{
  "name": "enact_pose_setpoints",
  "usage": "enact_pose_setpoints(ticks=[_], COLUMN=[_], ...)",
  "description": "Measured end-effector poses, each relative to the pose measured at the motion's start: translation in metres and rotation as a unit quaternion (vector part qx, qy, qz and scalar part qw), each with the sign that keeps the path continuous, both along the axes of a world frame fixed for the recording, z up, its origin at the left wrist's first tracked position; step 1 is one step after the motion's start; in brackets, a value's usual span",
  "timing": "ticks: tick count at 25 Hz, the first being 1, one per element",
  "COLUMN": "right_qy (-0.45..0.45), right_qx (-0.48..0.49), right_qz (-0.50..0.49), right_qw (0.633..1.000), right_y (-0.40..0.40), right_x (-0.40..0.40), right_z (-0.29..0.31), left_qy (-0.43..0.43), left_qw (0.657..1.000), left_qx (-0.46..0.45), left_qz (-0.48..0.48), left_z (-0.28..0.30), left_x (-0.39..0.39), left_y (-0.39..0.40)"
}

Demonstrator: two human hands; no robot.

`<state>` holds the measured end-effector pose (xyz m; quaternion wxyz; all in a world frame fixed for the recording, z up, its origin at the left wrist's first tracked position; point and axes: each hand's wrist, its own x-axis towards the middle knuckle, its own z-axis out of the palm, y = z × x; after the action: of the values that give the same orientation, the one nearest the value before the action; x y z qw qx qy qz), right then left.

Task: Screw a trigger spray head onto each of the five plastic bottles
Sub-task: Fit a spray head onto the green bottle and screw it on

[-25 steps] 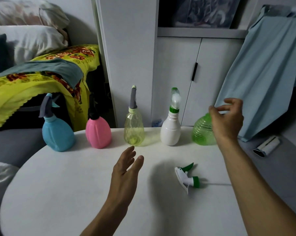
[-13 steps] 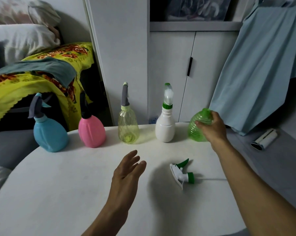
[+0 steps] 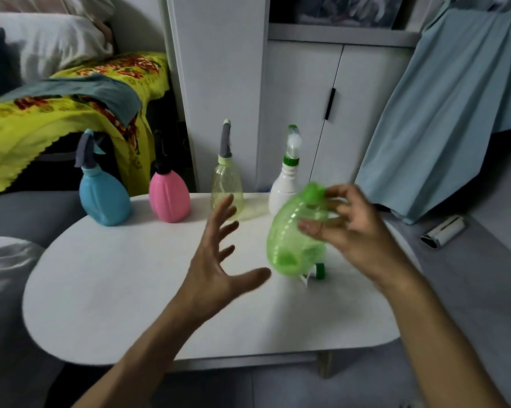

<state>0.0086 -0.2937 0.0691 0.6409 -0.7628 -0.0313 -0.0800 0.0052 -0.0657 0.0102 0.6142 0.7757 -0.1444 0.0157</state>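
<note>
Right hand [image 3: 351,228], right of frame centre, gripping the tilted green bottle [image 3: 295,231] near its neck, lifted off the white table [image 3: 116,290]. Left hand [image 3: 219,260] just beside, fingers spread, empty. Beneath the bottle, loose spray head [image 3: 317,271] partly hidden; behind, blue [image 3: 104,198], pink [image 3: 169,197], clear yellow [image 3: 227,189] and white [image 3: 283,187] bottles capped, mid-frame.

The green bottle [image 3: 295,234] is translucent ribbed plastic with a soft sheen, and the yellowish bottle [image 3: 227,189] at about 11 o'clock from it is clear, smooth plastic. The blue bottle [image 3: 104,198], pink bottle [image 3: 169,198] and white bottle [image 3: 282,188] are opaque plastic, the pink one fluted and faintly glossy. The table [image 3: 124,290] is smooth, matt white; at 2 o'clock hangs pale blue cloth [image 3: 442,113], soft and matt.
</note>
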Motion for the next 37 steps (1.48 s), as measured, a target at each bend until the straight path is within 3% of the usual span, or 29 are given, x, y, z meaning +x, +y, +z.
enact_pose_setpoints(ticks=[2,7,9,10,12,13,14,17,22,24,25,27,29,30,32,34,37], right_qy=[0.036,0.119,0.122,0.112,0.117,0.144,0.172,0.181,0.12,0.071,0.018,-0.095,-0.166,-0.175,-0.138,-0.078,-0.053], right_qx=[0.02,-0.042,-0.162,-0.285,-0.532,-0.594,-0.623,-0.651,-0.651,-0.611,-0.557,-0.35,-0.055,0.078,0.251,0.327,0.333], right_qz=[0.073,0.216,0.161,0.09,-0.009,-0.026,-0.027,-0.048,-0.095,-0.115,-0.141,-0.194,-0.222,-0.227,-0.213,-0.167,-0.126], right_qw=[0.996,0.968,0.966,0.948,0.839,0.791,0.763,0.736,0.743,0.78,0.818,0.911,0.959,0.955,0.934,0.927,0.933], right_y=[0.024,0.036,0.022,0.015,0.012,0.015,0.02,0.03,0.025,0.025,0.022,0.012,-0.003,-0.011,-0.024,-0.027,-0.021], right_x=[-0.01,-0.01,-0.003,0.003,0.012,0.014,0.015,0.015,0.017,0.015,0.015,0.015,0.013,0.011,0.008,0.007,0.005], right_z=[-0.012,-0.021,-0.029,-0.035,-0.048,-0.058,-0.069,-0.096,-0.099,-0.087,-0.076,-0.047,-0.015,-0.003,0.009,0.007,0.001], left_qy=[-0.056,-0.02,-0.015,-0.012,-0.012,-0.016,-0.019,-0.026,-0.037,-0.05,-0.057,-0.076,-0.102,-0.114,-0.131,-0.152,-0.179], left_qw=[0.997,0.996,0.993,0.993,0.993,0.992,0.992,0.992,0.99,0.986,0.984,0.978,0.967,0.961,0.95,0.935,0.915], left_qx=[0.043,0.088,0.107,0.103,0.099,0.103,0.104,0.1,0.113,0.131,0.14,0.163,0.202,0.22,0.252,0.291,0.338], left_qz=[-0.027,0.03,0.055,0.063,0.069,0.071,0.07,0.071,0.081,0.087,0.091,0.104,0.119,0.123,0.129,0.133,0.133], left_z=[0.003,-0.003,-0.006,-0.007,-0.009,-0.009,-0.009,-0.006,-0.002,0.001,0.002,0.004,0.006,0.007,0.007,0.007,0.007], left_x=[-0.012,-0.013,-0.008,-0.005,-0.001,0.0,0.001,0.001,0.001,-0.001,-0.001,-0.001,-0.001,-0.001,-0.001,0.0,-0.001], left_y=[-0.004,0.001,0.009,0.012,0.016,0.017,0.018,0.023,0.026,0.029,0.032,0.038,0.043,0.044,0.046,0.046,0.042])
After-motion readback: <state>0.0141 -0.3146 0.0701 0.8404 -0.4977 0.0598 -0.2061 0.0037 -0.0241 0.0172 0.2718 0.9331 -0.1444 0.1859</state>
